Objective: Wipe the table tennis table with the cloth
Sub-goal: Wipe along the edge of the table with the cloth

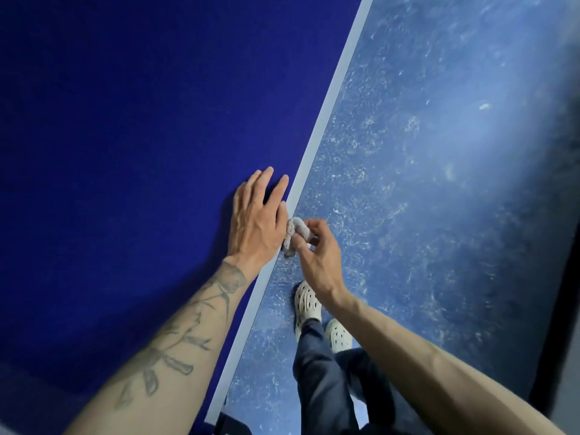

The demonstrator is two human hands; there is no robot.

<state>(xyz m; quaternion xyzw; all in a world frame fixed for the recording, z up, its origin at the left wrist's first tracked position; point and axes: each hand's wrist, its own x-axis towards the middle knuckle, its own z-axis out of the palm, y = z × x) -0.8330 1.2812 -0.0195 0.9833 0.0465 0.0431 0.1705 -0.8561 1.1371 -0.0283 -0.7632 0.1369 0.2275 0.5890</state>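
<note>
While the left hand (pixel 255 221) lies flat on the table (pixel 125 120), fingers straight and slightly spread, the right hand (pixel 317 255) is held just past the table's edge and pinches the cloth (pixel 298 226) between thumb and curled fingers. The cloth is a small pale bunch, sitting at the edge between the two hands and close against the thumb side of the left hand; whether it touches the tabletop cannot be told. A white line (pixel 329 111) runs along the table's edge, slanting from upper right to lower left, and the left hand's fingertips stop just beside it. Beyond the line lies a mottled blue floor (pixel 439 152), covered in pale scuffs. On it, close to the table, stand two white clogs (pixel 307 301) under dark trousers (pixel 320 372), partly hidden by the right arm. A tattooed forearm (pixel 188 324) crosses the near part of the table on the left. The dark blue surface stretches wide and bare up and to the left of the hand, with nothing lying on it. A dark strip (pixel 565 277) borders the floor at far right, and a dark shape (pixel 230 426) shows below the table's edge at the bottom, too cut off to identify.
</note>
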